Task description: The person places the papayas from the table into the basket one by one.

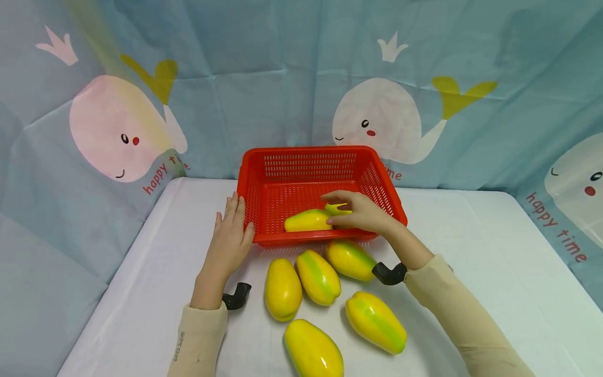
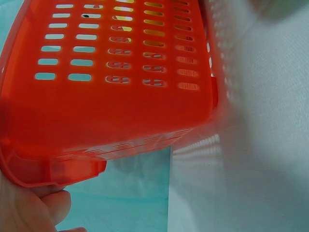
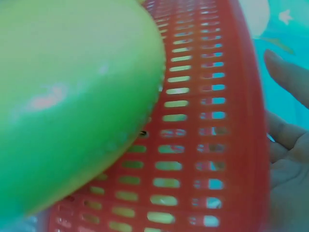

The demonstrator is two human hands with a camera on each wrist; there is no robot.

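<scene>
A red plastic basket [image 1: 306, 236] holds two yellow-green papayas: one [image 1: 307, 221] lies by the near wall, the other [image 1: 333, 208] is partly hidden behind my right hand [image 1: 360, 212]. That hand reaches over the near rim, fingers apart and slightly bent above the papayas, with no firm hold visible. In the right wrist view its fingers [image 3: 288, 82] show beyond the rim, with nothing between them. My left hand [image 1: 230, 238] rests against the basket's left side, fingers extended along the rim; in the left wrist view its fingers [image 2: 55, 205] are beside the rim's lip.
Several more papayas lie on the white table in front of the basket, one [image 1: 350, 260] close against it and another [image 1: 313, 348] at the near edge of view. Black wrist mounts [image 1: 390, 273] stick out from both wrists. A blue whale-print cloth [image 1: 264, 104] hangs behind.
</scene>
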